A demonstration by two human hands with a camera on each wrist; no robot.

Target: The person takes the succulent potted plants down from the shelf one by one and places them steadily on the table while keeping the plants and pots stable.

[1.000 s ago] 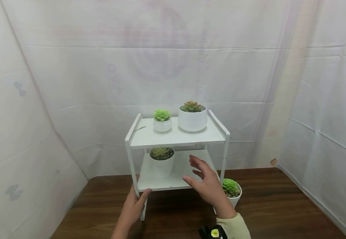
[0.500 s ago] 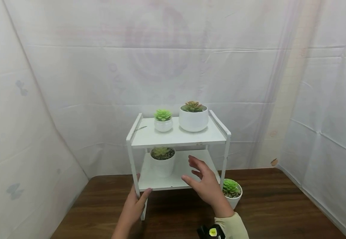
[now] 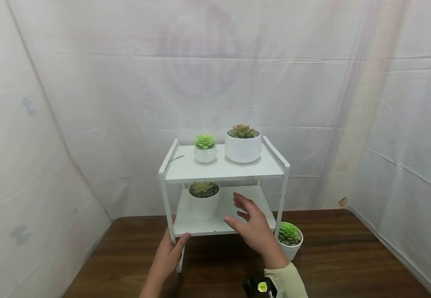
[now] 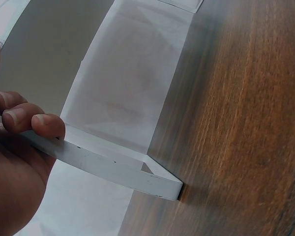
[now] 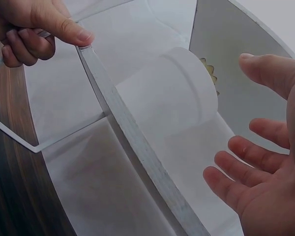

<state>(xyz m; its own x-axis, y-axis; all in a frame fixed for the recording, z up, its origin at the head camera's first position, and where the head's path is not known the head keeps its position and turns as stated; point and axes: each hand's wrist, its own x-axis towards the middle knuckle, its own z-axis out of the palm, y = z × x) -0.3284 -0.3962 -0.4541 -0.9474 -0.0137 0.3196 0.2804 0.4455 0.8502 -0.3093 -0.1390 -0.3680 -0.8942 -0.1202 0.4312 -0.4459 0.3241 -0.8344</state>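
Wooden table (image 3: 342, 256) beneath shelf (image 3: 217, 170), sheeting (image 3: 133, 107) around

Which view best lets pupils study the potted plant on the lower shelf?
The head view: it shows most of the leaves and the front of the white pot. The right wrist view shows mainly the pot's side, with a sliver of leaves; the left wrist view shows none of it.

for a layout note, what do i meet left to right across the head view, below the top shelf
Left hand, potted succulent on the lower shelf, right hand, green potted plant on the table, brown mark on the backdrop.
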